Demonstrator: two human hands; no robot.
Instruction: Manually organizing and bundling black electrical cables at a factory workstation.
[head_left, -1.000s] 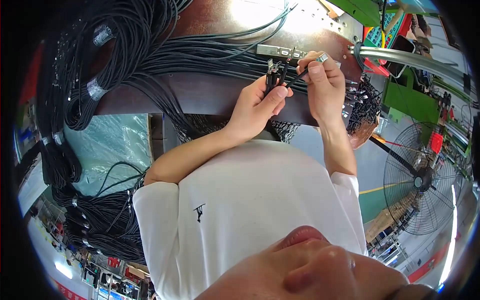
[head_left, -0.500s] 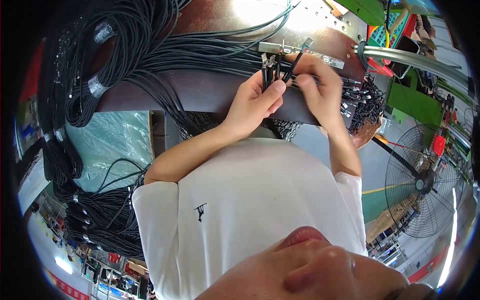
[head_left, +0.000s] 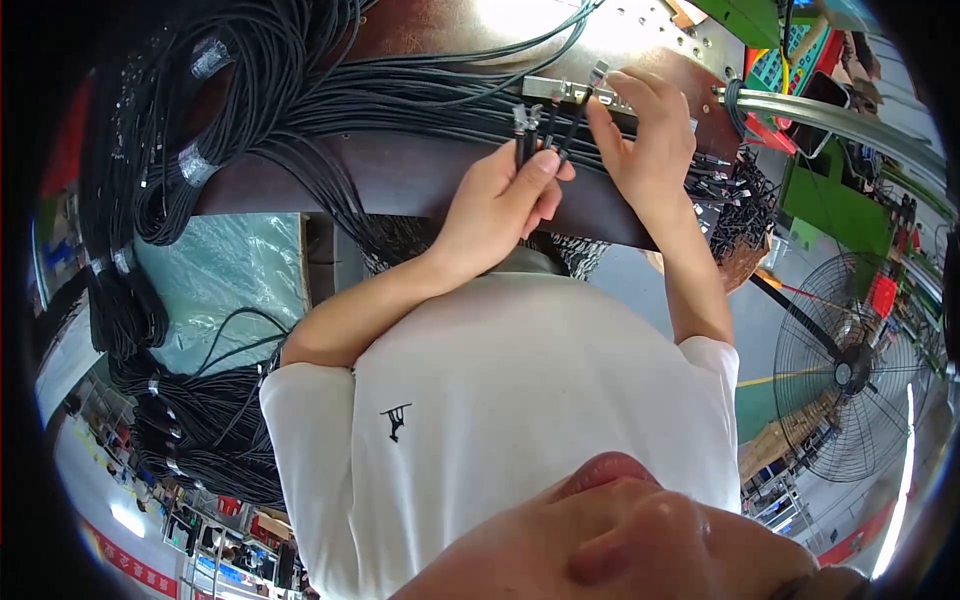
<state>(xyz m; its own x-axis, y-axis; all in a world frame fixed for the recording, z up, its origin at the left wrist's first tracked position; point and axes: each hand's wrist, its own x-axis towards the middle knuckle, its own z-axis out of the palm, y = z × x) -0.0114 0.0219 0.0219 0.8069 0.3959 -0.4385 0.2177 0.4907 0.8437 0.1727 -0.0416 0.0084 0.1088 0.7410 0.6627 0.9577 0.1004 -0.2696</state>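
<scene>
Your left hand (head_left: 497,205) sits near the middle of the view, toward twelve o'clock, clenched around a few thin black cables (head_left: 533,140) whose metal-tipped ends stand up just above your fingers. Your right hand (head_left: 645,140) is at about one o'clock from it, pinching the end of one more black cable (head_left: 585,105) between thumb and fingertips and holding it against a long metal bar (head_left: 560,90) that lies across the dark brown table (head_left: 400,175). From ten to twelve o'clock, thick bundles of black cable (head_left: 250,90) spread over the tabletop and hang down its left side, some bound with clear tape. At three o'clock from your right hand, a cluster of loose cable ends (head_left: 735,200) dangles off the table's edge. A standing fan (head_left: 855,370) is at four o'clock, and green machinery (head_left: 830,205) stands past the table at two o'clock.
</scene>
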